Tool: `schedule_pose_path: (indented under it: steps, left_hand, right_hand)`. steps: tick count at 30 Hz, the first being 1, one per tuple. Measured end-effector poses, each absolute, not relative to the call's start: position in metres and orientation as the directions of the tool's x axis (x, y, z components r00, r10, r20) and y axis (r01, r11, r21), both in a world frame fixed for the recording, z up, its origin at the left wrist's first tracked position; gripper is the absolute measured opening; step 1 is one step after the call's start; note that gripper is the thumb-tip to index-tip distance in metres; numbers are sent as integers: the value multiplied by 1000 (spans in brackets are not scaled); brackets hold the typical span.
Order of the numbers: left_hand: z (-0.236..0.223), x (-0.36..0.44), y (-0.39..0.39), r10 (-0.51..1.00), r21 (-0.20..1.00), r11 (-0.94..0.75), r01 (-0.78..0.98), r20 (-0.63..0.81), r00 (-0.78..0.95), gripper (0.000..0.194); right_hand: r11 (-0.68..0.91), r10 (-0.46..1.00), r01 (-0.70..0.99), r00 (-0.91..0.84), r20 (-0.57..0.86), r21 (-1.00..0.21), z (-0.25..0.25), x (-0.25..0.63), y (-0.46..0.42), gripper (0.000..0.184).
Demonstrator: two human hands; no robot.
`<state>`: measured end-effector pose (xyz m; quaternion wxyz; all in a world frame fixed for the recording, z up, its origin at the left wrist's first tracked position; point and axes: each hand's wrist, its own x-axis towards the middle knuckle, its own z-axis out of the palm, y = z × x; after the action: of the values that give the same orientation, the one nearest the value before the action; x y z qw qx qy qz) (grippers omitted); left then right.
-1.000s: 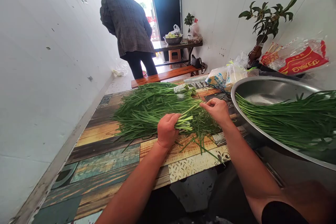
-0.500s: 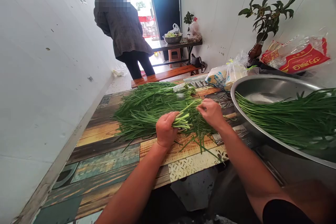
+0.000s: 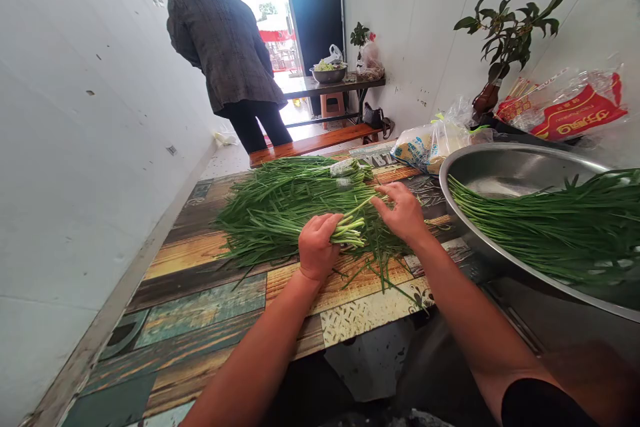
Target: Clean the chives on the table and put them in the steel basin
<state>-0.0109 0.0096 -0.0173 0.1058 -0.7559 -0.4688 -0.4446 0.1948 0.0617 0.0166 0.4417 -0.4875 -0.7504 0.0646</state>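
One green bunch [image 3: 349,233] was clenched in left grip [image 3: 319,248] | right grip [image 3: 403,215] neared a stalk [image 3: 358,209], pinch unclear | light touch seemed best

Got a shiny metal basin [image 3: 505,177], smooth-looking greens [image 3: 351,233], crinkly clear plastic bag [image 3: 417,148], wood-look printed surface [image 3: 200,320] with a slight sheen, plus a matt cloth jacket [image 3: 225,47].

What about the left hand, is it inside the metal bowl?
No, the left hand grips green stalks, apart from the metal bowl.
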Motion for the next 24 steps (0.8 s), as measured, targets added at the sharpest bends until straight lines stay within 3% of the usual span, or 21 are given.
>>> schedule_pose_path:
  steps: [5,11,14,18,22,24]
  left_hand:
    - [-18,-11,9,635,286,-523,803,759,143,24]
    - [-17,-11,8,637,309,-535,786,759,135,24]
    - [-19,-11,9,639,304,-533,790,757,140,25]
    - [-20,-11,9,650,289,-516,806,745,149,27]
    - [-19,-11,9,665,295,-508,809,732,151,29]
    - [-18,-11,9,669,280,-503,818,725,163,30]
  right_hand:
    - [368,817,745,27,577,-556,22,201,62,31]
    - [317,810,868,-38,584,-383,11,209,64,14]
    - [282,827,904,-59,559,-322,10,211,64,36]
    - [292,862,869,-58,503,-399,17,209,64,22]
    - [276,895,831,-41,443,-482,24,205,63,46]
    - [279,879,813,-2,477,-512,27,203,62,48]
